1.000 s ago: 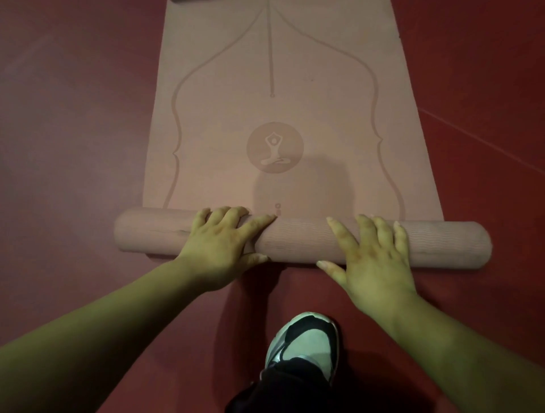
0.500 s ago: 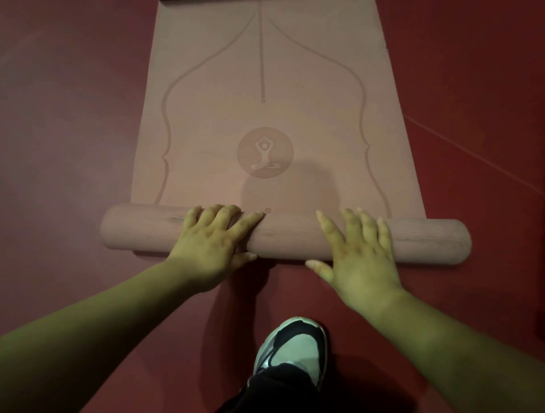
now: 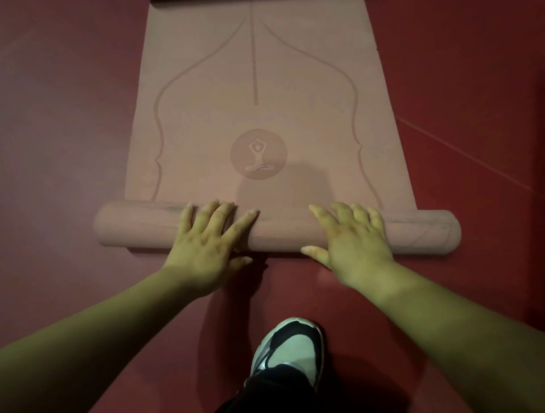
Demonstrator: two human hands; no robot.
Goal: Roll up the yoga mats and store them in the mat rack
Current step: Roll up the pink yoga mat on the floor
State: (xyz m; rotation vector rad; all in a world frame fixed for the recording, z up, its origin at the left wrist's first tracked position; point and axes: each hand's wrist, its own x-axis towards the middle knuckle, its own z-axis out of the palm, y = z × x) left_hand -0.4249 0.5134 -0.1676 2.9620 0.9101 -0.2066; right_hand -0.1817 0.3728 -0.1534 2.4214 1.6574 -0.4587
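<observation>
A pink mat [image 3: 265,88] lies part rolled on a dark red floor [image 3: 59,132]. The roll [image 3: 289,233] lies crosswise just below the middle of the view, its ends at 9 and 3 o'clock. The flat part runs from it toward 12 o'clock, up to the top edge. The roll's ends stick out a little past the flat part's sides.

The left hand [image 3: 206,244] rests on the roll left of its middle and the right hand [image 3: 356,244] right of its middle, with a bare stretch of roll between them. Neither hand grips. The fingers are nearly straight and fanned over the top of the roll, their tips toward 12 o'clock at its far edge, and the palms lie against its near side. The left thumb points to 3 o'clock and the right thumb to 9 o'clock, both low along the roll's near edge. The bare forearms come in from 7 and 5 o'clock.

On the flat part, at 12 o'clock from the gap between the hands, is a round logo [image 3: 258,154] of a seated figure, with a straight line beyond it and curved lines on either side. A shadow falls between the logo and the roll.

At 6 o'clock a black and white shoe [image 3: 290,350] stands on the floor, toe toward 12 o'clock, apart from the roll. A dark trouser leg [image 3: 274,392] covers its heel. A thin seam [image 3: 472,159] crosses the floor at 2 o'clock. A dark strip [image 3: 200,1] shows at the top edge; I cannot tell what it is.
</observation>
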